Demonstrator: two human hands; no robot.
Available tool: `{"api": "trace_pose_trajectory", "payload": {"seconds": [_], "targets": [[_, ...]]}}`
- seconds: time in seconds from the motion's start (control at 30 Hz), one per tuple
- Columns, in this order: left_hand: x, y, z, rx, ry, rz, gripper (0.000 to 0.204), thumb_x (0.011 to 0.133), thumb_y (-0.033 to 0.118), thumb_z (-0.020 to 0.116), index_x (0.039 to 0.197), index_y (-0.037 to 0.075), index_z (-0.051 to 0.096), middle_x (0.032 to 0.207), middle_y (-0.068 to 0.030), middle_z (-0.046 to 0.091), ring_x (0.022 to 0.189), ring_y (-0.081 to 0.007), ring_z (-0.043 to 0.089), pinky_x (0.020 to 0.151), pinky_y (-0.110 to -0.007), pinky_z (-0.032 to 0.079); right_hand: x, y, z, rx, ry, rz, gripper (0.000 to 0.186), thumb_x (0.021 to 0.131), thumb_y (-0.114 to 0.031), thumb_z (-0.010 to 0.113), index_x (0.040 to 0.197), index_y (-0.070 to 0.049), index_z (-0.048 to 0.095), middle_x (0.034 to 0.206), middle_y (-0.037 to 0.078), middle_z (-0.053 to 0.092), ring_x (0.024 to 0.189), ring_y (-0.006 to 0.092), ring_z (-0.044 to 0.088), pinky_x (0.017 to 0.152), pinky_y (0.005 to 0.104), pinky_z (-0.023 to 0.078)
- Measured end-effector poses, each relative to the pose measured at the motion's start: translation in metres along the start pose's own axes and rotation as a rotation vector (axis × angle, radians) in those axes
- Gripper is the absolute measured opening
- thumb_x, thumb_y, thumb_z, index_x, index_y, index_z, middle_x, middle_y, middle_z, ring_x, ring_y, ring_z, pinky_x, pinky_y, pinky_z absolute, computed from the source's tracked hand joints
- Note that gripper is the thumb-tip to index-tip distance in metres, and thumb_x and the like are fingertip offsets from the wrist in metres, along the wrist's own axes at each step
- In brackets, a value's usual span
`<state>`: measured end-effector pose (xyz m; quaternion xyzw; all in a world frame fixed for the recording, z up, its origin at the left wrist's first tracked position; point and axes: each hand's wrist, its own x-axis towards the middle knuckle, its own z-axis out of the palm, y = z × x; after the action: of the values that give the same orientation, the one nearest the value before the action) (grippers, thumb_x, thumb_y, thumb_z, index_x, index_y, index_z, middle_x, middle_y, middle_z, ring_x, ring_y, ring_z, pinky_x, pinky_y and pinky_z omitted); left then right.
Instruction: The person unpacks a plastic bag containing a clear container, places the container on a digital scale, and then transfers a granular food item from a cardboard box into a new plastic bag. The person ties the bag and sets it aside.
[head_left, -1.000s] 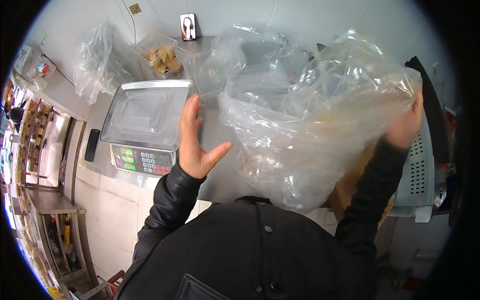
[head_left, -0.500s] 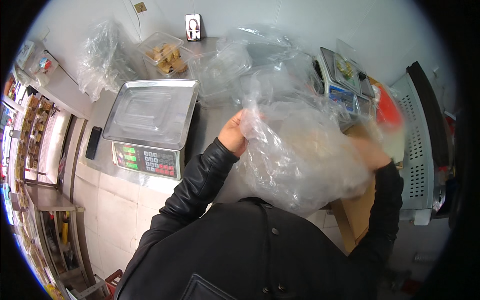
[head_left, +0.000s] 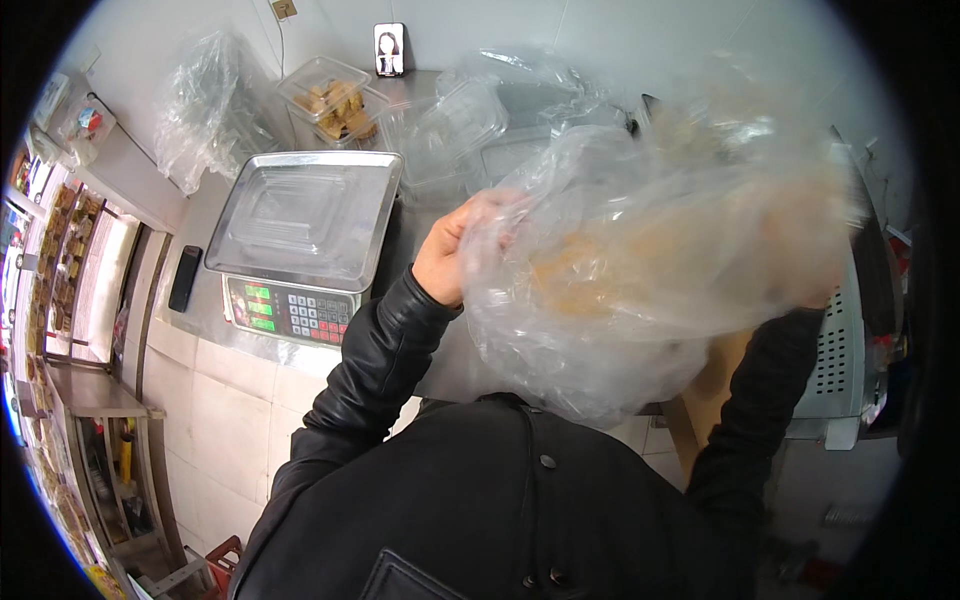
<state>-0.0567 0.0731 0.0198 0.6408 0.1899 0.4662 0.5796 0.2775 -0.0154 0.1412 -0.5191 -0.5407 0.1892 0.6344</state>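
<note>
A large crumpled clear plastic bag (head_left: 590, 350) fills the right of the steel counter, with something yellowish (head_left: 575, 270) blurred inside or behind it. My left hand (head_left: 460, 245) grips the bag's left edge, fingertips partly veiled by plastic. My right hand (head_left: 800, 255) is raised at the bag's far right, smeared by motion and veiled, so its fingers are unclear. Just left of the bag stands a digital scale (head_left: 290, 310), its steel pan (head_left: 370, 210) carrying a clear plastic lid or tray (head_left: 280, 215).
Behind are clear tubs (head_left: 440, 125), one with golden pieces (head_left: 335, 105), an upright phone (head_left: 388, 48), and more bags (head_left: 205, 100). A dark phone (head_left: 185, 278) lies left. Cardboard (head_left: 690, 430) and a perforated metal appliance (head_left: 835, 370) are right; display shelves (head_left: 70, 270) stand far left.
My left hand went from open beside the scale to holding the bag. The bag swung down, uncovering a second scale half a second ago, then rose rightward with my right hand, covering it again.
</note>
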Motion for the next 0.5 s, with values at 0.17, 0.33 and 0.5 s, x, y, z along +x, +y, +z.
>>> {"api": "trace_pose_trajectory", "payload": {"seconds": [0.17, 0.33, 0.5], "targets": [[-0.002, -0.002, -0.001, -0.202, 0.020, 0.051, 0.023, 0.080, 0.009, 0.053, 0.102, 0.002, 0.055, 0.111, -0.0052, 0.051, 0.092, -0.0095, 0.049, 0.078, -0.024, 0.040, 0.007, -0.017, 0.012, -0.385, -0.017, -0.050, 0.031, 0.080, -0.024, 0.049, 0.103, -0.003, 0.052, 0.096, 0.010, 0.056, 0.082, 0.0226, 0.052, 0.076, 0.0318, 0.041], [-0.001, 0.010, -0.001, -0.114, 0.133, -0.021, 0.020, 0.081, 0.008, 0.053, 0.100, 0.002, 0.056, 0.112, -0.0053, 0.050, 0.096, -0.0090, 0.047, 0.081, -0.023, 0.039, 0.013, -0.010, 0.002, 0.018, 0.092, -0.021, 0.034, 0.082, -0.026, 0.047, 0.107, -0.003, 0.049, 0.100, 0.010, 0.055, 0.086, 0.0232, 0.052, 0.079, 0.0328, 0.040], [0.005, 0.002, -0.005, -0.068, 0.130, 0.061, 0.023, 0.079, 0.003, 0.054, 0.102, 0.002, 0.055, 0.112, -0.0068, 0.049, 0.098, -0.0121, 0.047, 0.084, -0.025, 0.038, 0.017, -0.003, -0.009, 0.285, 0.175, 0.031, 0.036, 0.084, -0.028, 0.045, 0.111, -0.004, 0.047, 0.105, 0.009, 0.054, 0.091, 0.0237, 0.051, 0.082, 0.0338, 0.040]]}}
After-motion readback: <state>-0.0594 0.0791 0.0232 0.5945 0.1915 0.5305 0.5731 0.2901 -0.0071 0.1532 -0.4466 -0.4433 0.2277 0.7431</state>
